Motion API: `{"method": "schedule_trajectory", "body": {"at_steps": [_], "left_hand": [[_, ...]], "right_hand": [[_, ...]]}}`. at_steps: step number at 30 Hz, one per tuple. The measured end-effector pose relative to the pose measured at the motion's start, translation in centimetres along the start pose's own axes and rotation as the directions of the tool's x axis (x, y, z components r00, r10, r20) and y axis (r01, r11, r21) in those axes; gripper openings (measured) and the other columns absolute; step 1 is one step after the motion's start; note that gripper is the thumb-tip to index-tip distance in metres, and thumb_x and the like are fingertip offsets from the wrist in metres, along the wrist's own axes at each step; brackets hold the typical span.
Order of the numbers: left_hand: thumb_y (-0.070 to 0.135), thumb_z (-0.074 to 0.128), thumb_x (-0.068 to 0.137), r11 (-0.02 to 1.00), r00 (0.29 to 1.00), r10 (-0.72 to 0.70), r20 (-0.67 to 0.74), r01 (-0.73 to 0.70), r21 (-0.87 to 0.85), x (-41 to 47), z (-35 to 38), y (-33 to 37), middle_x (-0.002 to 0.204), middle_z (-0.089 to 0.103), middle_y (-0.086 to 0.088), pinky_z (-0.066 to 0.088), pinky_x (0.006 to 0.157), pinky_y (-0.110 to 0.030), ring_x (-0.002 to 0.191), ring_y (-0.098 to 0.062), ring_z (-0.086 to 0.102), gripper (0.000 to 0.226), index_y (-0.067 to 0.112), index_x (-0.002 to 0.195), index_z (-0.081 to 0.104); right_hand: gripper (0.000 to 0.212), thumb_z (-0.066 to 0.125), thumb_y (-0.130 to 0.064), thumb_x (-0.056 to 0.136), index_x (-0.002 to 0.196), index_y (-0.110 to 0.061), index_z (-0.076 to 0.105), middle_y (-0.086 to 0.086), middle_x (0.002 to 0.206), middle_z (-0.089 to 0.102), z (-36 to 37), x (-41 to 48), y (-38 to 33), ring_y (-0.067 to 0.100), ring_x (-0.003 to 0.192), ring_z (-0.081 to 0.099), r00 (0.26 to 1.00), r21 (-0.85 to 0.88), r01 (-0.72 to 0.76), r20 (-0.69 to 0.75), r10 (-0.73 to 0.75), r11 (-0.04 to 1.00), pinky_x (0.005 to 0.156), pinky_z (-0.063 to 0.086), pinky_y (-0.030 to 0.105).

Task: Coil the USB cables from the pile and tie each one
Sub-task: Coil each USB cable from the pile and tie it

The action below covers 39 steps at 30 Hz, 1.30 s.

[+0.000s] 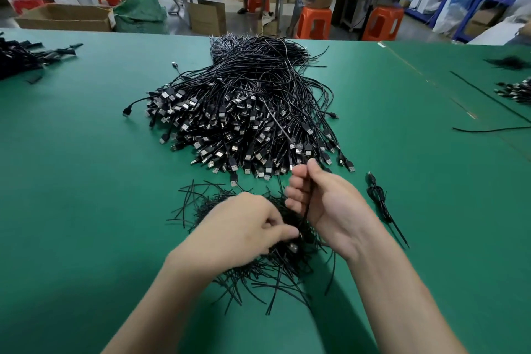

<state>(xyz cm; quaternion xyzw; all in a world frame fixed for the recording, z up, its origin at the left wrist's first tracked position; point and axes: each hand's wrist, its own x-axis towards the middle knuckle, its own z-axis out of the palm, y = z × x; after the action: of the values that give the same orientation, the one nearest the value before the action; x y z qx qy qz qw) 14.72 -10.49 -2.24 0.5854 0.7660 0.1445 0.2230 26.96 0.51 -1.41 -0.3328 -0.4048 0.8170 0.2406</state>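
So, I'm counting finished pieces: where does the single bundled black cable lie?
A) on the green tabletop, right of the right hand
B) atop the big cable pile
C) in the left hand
A: the bundled black cable lies alone on the green tabletop beside the right hand.

One head-worn wide-angle camera, looked forward and down, sat close on the near side of the cable pile (pixel 247 112), low over the green table (pixel 86 195), workshop beyond the pile
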Motion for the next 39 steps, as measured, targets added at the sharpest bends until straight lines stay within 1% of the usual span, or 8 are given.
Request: {"method": "schedule_trajectory", "body": {"at_steps": [3,8,14,22,26,30,35,39], "left_hand": [[0.049,0.062,0.097,0.999,0.949,0.007,-0.316,-0.017,-0.029,0.0,-0.2,-1.7,0.094,0.069,0.016,0.051,0.081,-0.022,0.085,0.001,0.063,0.014,0.039,0.103,0.071],[0.017,0.060,0.100,0.927,0.721,0.369,-0.587,-0.332,0.174,1.8,-1.3,-1.2,0.154,0.050,0.000,0.029,0.123,-0.035,0.145,-0.019,0.042,0.046,0.021,0.146,0.058],[0.028,0.051,0.103,0.889,0.659,0.445,-0.607,-0.409,0.207,3.0,-3.5,-0.9,0.092,0.074,0.006,0.049,0.096,-0.044,0.088,-0.021,0.069,0.030,0.019,0.107,0.079],[0.031,0.045,0.105,0.889,0.794,0.428,-0.431,-0.456,0.041,1.7,-2.3,2.8,0.080,0.064,0.008,0.051,0.068,-0.041,0.071,-0.017,0.058,0.022,0.026,0.107,0.066],[0.040,0.042,0.106,0.893,0.805,0.446,-0.391,-0.432,0.128,0.6,-3.8,2.9,0.087,0.070,0.009,0.054,0.074,-0.042,0.079,-0.014,0.065,0.035,0.020,0.109,0.070],[0.043,0.052,0.102,0.884,0.764,0.450,-0.462,-0.455,0.107,-0.5,-6.0,1.8,0.076,0.069,0.013,0.051,0.067,-0.029,0.070,-0.005,0.062,0.029,0.027,0.098,0.076],[0.033,0.076,0.093,0.875,0.648,0.381,-0.659,-0.482,0.032,-0.3,-7.7,-0.3,0.059,0.047,0.015,0.034,0.063,-0.013,0.060,-0.004,0.048,0.018,0.020,0.082,0.075],[0.031,0.069,0.098,0.814,0.609,0.339,-0.718,-0.572,-0.101,0.2,-7.5,-0.3,0.070,0.057,0.008,0.040,0.066,-0.018,0.067,-0.010,0.054,0.016,0.020,0.086,0.072]], "right_hand": [[0.035,0.043,-0.035,0.108,0.088,-0.012,0.060,-0.007,0.057,0.033,-0.4,-1.0,-0.9,0.007,0.046,0.029,0.999,0.054,0.028,0.042,-0.030,0.998,0.038,0.029,0.019],[0.043,0.044,-0.046,0.104,0.072,-0.021,0.057,-0.009,0.057,0.018,0.9,-2.7,-0.7,0.008,0.048,0.014,0.946,-0.048,-0.057,0.317,0.069,0.997,0.042,0.012,0.021],[0.043,0.045,-0.043,0.104,0.067,-0.022,0.048,-0.008,0.056,0.019,0.5,-4.4,-0.8,0.010,0.048,0.014,0.890,-0.194,-0.037,0.441,0.121,0.980,0.045,0.010,0.024],[0.031,0.045,-0.029,0.104,0.093,-0.017,0.071,-0.007,0.064,0.043,1.4,-3.4,-4.6,0.004,0.052,0.029,0.846,0.071,0.422,0.326,-0.421,0.904,0.042,0.028,0.014],[0.031,0.037,-0.019,0.111,0.108,-0.014,0.068,-0.002,0.078,0.063,1.6,-2.0,-6.2,0.010,0.059,0.046,0.690,-0.241,0.724,0.238,-0.684,0.646,0.051,0.036,0.021],[0.027,0.040,-0.013,0.110,0.107,-0.014,0.066,0.000,0.083,0.070,1.5,-1.0,-5.5,0.013,0.069,0.067,0.610,-0.631,0.710,0.329,-0.721,0.312,0.064,0.052,0.024],[0.055,0.030,-0.051,0.107,0.079,-0.021,0.066,-0.004,0.055,0.052,2.0,-0.9,-2.5,0.007,0.051,0.042,0.849,-0.650,0.528,0.422,-0.318,0.546,0.053,0.033,0.020],[0.055,0.029,-0.052,0.101,0.085,-0.016,0.068,-0.007,0.052,0.049,2.8,-1.9,-1.9,0.014,0.045,0.025,0.750,-0.249,0.245,0.661,-0.020,0.937,0.047,0.020,0.029]]}}
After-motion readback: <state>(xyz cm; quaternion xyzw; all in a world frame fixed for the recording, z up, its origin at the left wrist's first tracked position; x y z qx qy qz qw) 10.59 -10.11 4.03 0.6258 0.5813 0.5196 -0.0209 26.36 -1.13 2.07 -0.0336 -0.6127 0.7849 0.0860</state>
